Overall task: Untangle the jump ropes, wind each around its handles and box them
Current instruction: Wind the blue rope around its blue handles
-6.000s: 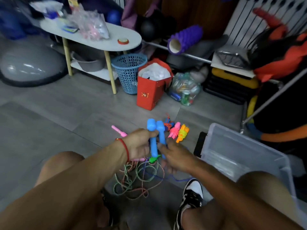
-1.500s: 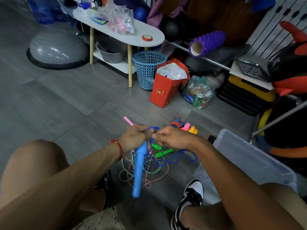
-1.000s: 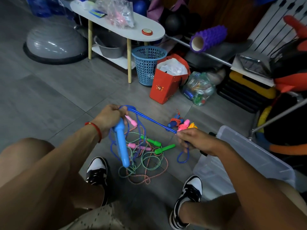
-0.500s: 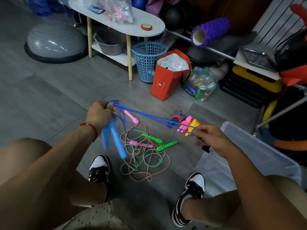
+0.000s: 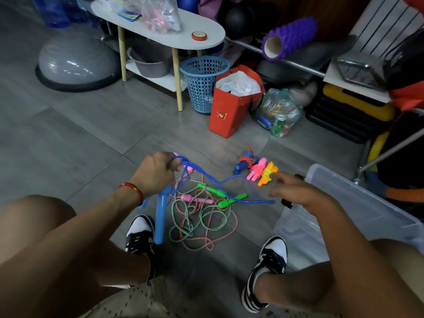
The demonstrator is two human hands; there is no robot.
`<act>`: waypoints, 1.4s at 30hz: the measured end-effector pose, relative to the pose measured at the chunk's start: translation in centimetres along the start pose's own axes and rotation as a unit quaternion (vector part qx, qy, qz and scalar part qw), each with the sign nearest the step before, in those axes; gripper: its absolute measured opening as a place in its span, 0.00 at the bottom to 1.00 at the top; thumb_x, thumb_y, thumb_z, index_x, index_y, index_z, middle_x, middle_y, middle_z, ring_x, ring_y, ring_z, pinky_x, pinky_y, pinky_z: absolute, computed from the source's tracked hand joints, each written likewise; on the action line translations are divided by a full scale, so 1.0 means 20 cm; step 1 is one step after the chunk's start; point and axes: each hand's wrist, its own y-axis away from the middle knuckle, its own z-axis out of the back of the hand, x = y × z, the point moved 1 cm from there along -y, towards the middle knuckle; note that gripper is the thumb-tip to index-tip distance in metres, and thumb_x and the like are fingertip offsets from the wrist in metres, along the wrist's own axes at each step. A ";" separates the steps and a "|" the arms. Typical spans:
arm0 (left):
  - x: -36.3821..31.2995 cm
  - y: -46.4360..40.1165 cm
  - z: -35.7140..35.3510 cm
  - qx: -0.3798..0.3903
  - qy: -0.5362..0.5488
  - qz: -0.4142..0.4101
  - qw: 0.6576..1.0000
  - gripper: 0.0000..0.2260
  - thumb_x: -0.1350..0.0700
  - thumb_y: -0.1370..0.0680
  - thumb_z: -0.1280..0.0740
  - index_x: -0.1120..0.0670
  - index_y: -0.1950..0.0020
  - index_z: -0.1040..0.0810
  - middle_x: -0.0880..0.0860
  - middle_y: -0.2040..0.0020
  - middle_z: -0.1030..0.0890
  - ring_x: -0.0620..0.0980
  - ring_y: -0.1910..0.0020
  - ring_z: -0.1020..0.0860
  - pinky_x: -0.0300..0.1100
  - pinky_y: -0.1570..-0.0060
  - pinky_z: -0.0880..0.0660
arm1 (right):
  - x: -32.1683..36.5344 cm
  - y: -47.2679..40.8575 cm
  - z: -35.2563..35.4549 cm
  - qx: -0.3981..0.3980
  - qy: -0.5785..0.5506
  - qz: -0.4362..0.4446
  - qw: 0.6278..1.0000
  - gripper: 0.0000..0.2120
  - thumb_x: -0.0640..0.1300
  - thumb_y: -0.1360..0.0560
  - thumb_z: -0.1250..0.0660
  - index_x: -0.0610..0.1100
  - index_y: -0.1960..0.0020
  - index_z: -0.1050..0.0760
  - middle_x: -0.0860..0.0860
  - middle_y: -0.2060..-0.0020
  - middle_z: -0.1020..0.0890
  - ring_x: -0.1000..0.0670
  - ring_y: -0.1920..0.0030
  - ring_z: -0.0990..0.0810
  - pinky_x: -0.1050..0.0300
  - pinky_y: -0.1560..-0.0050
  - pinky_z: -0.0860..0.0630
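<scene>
Half a second ago the blue cord (image 5: 220,180) ran taut between both hands; now it sags, its loop end drooping loose at 3 o'clock. The left hand (image 5: 156,173) grips the blue handles (image 5: 159,214) and cord top; the right hand (image 5: 296,191) hangs released, fingers relaxed. Winding likely comes next. Below lie the tangled pink and green ropes (image 5: 202,216) on the grey floor (image 5: 91,138). Three wound ropes (image 5: 255,168) sit at 1 o'clock, beside the clear box (image 5: 358,203). Farther off: blue basket (image 5: 204,81), red bag (image 5: 234,106).

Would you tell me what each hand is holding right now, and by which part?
The left hand grips the blue jump rope by its handles' upper ends; the right hand holds nothing.
</scene>
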 end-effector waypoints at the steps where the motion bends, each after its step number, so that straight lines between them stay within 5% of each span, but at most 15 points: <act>1: -0.04 0.00 -0.02 0.016 -0.007 -0.012 1.000 0.13 0.58 0.17 0.39 0.53 0.61 0.23 0.45 0.72 0.21 0.43 0.68 0.22 0.30 0.65 0.32 | 0.07 0.02 -0.04 0.009 0.042 0.050 0.998 0.22 0.46 0.27 0.28 0.49 0.33 0.27 0.51 0.43 0.26 0.46 0.41 0.25 0.54 0.42 0.26; 5: -0.20 0.00 -0.10 0.081 -0.021 -0.045 0.995 0.10 0.58 0.17 0.37 0.58 0.56 0.20 0.44 0.69 0.22 0.46 0.65 0.22 0.37 0.63 0.32 | 0.31 0.10 -0.32 0.031 0.040 0.275 0.960 0.26 0.48 0.23 0.29 0.47 0.28 0.32 0.53 0.33 0.26 0.54 0.32 0.28 0.55 0.30 0.32; 9: -0.26 0.01 -0.12 0.142 0.013 -0.027 0.989 0.08 0.61 0.19 0.37 0.58 0.54 0.19 0.50 0.71 0.17 0.43 0.65 0.19 0.35 0.62 0.25 | 0.40 0.08 -0.48 -0.090 0.034 0.291 0.952 0.20 0.56 0.22 0.32 0.50 0.35 0.30 0.53 0.41 0.18 0.48 0.40 0.20 0.50 0.41 0.24; 14: -0.30 0.05 -0.09 0.178 0.058 0.000 0.982 0.13 0.53 0.16 0.39 0.55 0.55 0.19 0.50 0.73 0.18 0.45 0.71 0.23 0.38 0.66 0.27 | 0.38 0.10 -0.43 -0.149 0.081 0.338 0.926 0.06 0.52 0.20 0.34 0.49 0.48 0.24 0.48 0.57 0.16 0.43 0.54 0.19 0.50 0.57 0.26; 17: -0.30 0.03 -0.06 0.168 0.157 0.037 0.973 0.14 0.55 0.15 0.39 0.62 0.51 0.19 0.54 0.74 0.20 0.51 0.73 0.23 0.40 0.69 0.26 | 0.36 0.09 -0.34 -0.134 0.126 0.330 0.926 0.17 0.58 0.23 0.40 0.46 0.56 0.22 0.43 0.62 0.18 0.39 0.57 0.20 0.49 0.60 0.27; 20: -0.32 0.01 0.03 0.131 0.177 0.039 0.975 0.14 0.57 0.15 0.40 0.64 0.48 0.18 0.51 0.76 0.23 0.45 0.78 0.27 0.35 0.76 0.30 | 0.21 0.00 -0.18 -0.116 0.255 0.150 0.948 0.17 0.53 0.24 0.37 0.44 0.43 0.21 0.39 0.45 0.19 0.37 0.43 0.21 0.48 0.49 0.24; 23: -0.37 0.01 0.10 0.163 0.172 0.000 0.971 0.14 0.58 0.15 0.41 0.65 0.47 0.19 0.50 0.76 0.24 0.43 0.79 0.28 0.32 0.77 0.32 | 0.07 0.00 -0.08 -0.044 0.366 0.011 0.930 0.22 0.46 0.21 0.35 0.42 0.29 0.33 0.39 0.30 0.29 0.39 0.32 0.27 0.49 0.38 0.26; 26: -0.42 0.01 0.09 0.201 0.132 -0.045 0.970 0.14 0.56 0.15 0.41 0.62 0.48 0.19 0.50 0.75 0.23 0.46 0.75 0.26 0.36 0.73 0.30 | 0.21 0.06 -0.09 -0.025 0.193 0.151 0.969 0.25 0.52 0.20 0.34 0.47 0.26 0.33 0.46 0.29 0.28 0.46 0.32 0.27 0.60 0.39 0.31; 29: -0.46 0.01 0.05 0.242 0.079 -0.094 0.962 0.12 0.55 0.15 0.40 0.57 0.51 0.19 0.52 0.73 0.20 0.53 0.71 0.23 0.44 0.66 0.25 | 0.44 0.16 -0.16 -0.012 -0.019 0.309 0.951 0.15 0.57 0.18 0.39 0.54 0.34 0.26 0.58 0.42 0.18 0.58 0.40 0.22 0.59 0.36 0.28; 31: -0.47 0.01 0.03 0.255 0.053 -0.124 0.958 0.11 0.56 0.15 0.40 0.56 0.52 0.21 0.51 0.72 0.19 0.54 0.69 0.19 0.48 0.63 0.22 | 0.51 0.18 -0.21 -0.012 0.032 0.327 0.945 0.13 0.60 0.17 0.45 0.56 0.50 0.25 0.58 0.56 0.18 0.54 0.49 0.20 0.54 0.46 0.26; 34: -0.46 0.01 0.01 0.255 -0.007 -0.145 0.956 0.13 0.52 0.15 0.39 0.57 0.52 0.21 0.46 0.73 0.20 0.45 0.70 0.21 0.43 0.61 0.23 | 0.49 0.18 -0.20 -0.033 0.098 0.355 0.929 0.23 0.66 0.20 0.48 0.52 0.60 0.25 0.54 0.63 0.18 0.50 0.59 0.20 0.46 0.54 0.24; 39: -0.45 0.03 0.04 0.231 0.062 -0.162 0.957 0.03 0.55 0.21 0.29 0.52 0.50 0.20 0.51 0.64 0.20 0.44 0.66 0.24 0.46 0.61 0.24 | 0.50 0.19 -0.11 -0.037 0.029 0.378 0.925 0.23 0.59 0.19 0.40 0.50 0.68 0.25 0.55 0.76 0.26 0.56 0.74 0.29 0.56 0.68 0.33; 42: -0.42 0.07 0.00 0.213 0.087 -0.187 0.955 0.16 0.62 0.32 0.26 0.50 0.46 0.22 0.47 0.61 0.23 0.42 0.65 0.26 0.44 0.63 0.25 | 0.51 0.21 -0.06 -0.052 -0.014 0.395 0.917 0.23 0.56 0.18 0.39 0.50 0.69 0.26 0.51 0.74 0.24 0.53 0.73 0.29 0.54 0.67 0.33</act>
